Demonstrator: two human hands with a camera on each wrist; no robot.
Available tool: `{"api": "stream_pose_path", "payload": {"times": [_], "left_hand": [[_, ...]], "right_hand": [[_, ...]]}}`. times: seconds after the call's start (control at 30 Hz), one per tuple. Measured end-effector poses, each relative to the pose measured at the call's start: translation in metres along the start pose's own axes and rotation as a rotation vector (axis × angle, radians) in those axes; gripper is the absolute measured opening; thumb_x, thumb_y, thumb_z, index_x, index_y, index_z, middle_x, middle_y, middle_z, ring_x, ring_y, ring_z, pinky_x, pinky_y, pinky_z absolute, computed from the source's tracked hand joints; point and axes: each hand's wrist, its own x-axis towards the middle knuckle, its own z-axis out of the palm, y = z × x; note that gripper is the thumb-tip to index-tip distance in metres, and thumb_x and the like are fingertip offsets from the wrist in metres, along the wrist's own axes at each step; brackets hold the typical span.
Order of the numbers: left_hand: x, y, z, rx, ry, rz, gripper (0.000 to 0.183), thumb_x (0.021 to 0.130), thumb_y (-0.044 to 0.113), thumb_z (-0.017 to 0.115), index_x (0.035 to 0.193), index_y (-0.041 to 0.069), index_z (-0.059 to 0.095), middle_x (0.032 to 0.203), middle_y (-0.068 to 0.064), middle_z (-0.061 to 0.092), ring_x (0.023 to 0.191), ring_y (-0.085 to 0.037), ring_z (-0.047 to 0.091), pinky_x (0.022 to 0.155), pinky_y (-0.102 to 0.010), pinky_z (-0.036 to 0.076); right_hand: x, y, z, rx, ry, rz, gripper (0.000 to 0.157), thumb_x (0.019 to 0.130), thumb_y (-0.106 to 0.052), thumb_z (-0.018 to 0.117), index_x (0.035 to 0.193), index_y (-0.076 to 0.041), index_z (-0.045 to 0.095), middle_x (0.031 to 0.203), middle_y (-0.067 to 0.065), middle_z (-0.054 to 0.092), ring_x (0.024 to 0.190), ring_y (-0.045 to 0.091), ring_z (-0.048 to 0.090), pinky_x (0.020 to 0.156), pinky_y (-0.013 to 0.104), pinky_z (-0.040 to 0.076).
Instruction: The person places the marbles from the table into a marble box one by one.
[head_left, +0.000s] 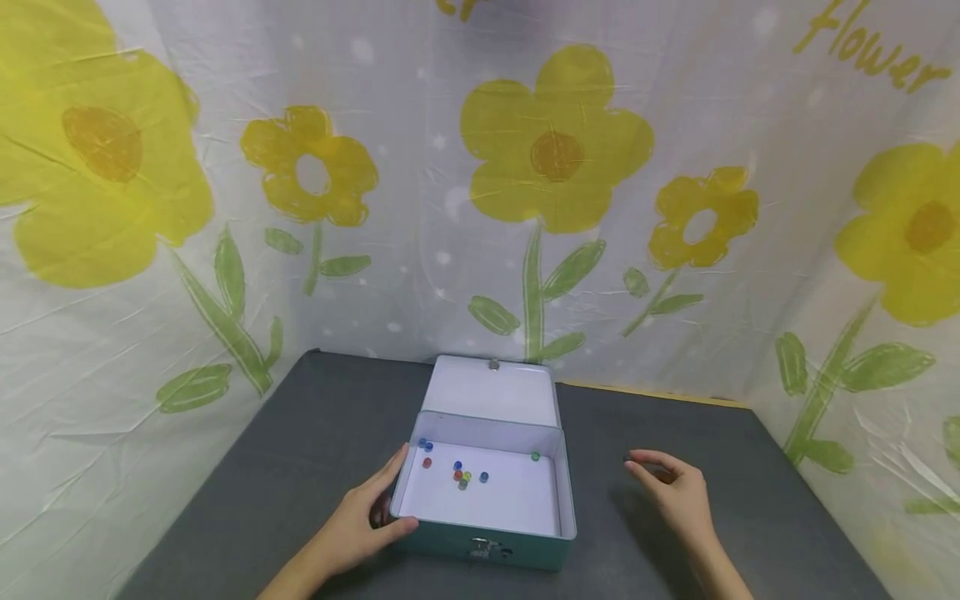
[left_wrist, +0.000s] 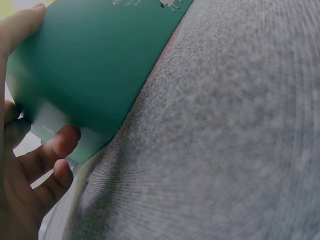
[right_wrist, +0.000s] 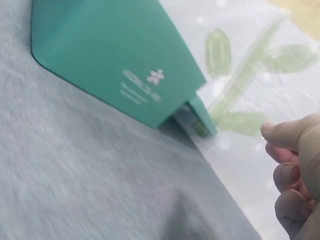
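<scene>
A green metal box [head_left: 525, 543] with a white inside stands in the middle of the table, its lid [head_left: 491, 392] laid back behind it. Several glass marbles [head_left: 483, 477] in blue, red, green and yellow lie on its floor, mostly toward the left. My left hand [head_left: 358, 521] grips the box's left side, thumb on the front rim and fingers along the side wall. To the right of the box, my right hand [head_left: 678, 492] is raised over the table and pinches a small dark marble [head_left: 627, 457] between thumb and forefinger. In the right wrist view, this marble is hidden.
The dark grey table [head_left: 345, 408] runs back to a white curtain [head_left: 405, 250] printed with yellow flowers. A yellow strip [head_left: 652, 392] follows the table's back right edge. The box's front bears a metal latch [head_left: 483, 546].
</scene>
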Motion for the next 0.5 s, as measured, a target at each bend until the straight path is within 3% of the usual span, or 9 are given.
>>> {"api": "stream_pose_path", "payload": {"times": [0.2, 0.5], "left_hand": [[-0.001, 0.000, 0.000, -0.006, 0.012, 0.031, 0.093, 0.091, 0.024, 0.085, 0.167, 0.009, 0.033, 0.156, -0.023, 0.049, 0.069, 0.000, 0.047, 0.061, -0.022, 0.045], [-0.001, 0.003, -0.001, -0.019, 0.014, 0.037, 0.094, 0.091, 0.026, 0.085, 0.168, 0.013, 0.032, 0.155, -0.023, 0.049, 0.069, 0.001, 0.047, 0.061, -0.022, 0.045]], "right_hand": [[-0.001, -0.010, 0.023, 0.065, -0.028, -0.019, 0.022, 0.092, -0.018, 0.085, 0.109, -0.005, 0.082, 0.112, 0.014, 0.078, 0.054, 0.007, 0.049, 0.050, 0.025, 0.036], [0.002, -0.030, 0.049, 0.122, -0.063, -0.063, 0.022, 0.091, -0.015, 0.086, 0.109, -0.003, 0.082, 0.110, 0.013, 0.079, 0.060, 0.009, 0.056, 0.054, 0.024, 0.038]]}}
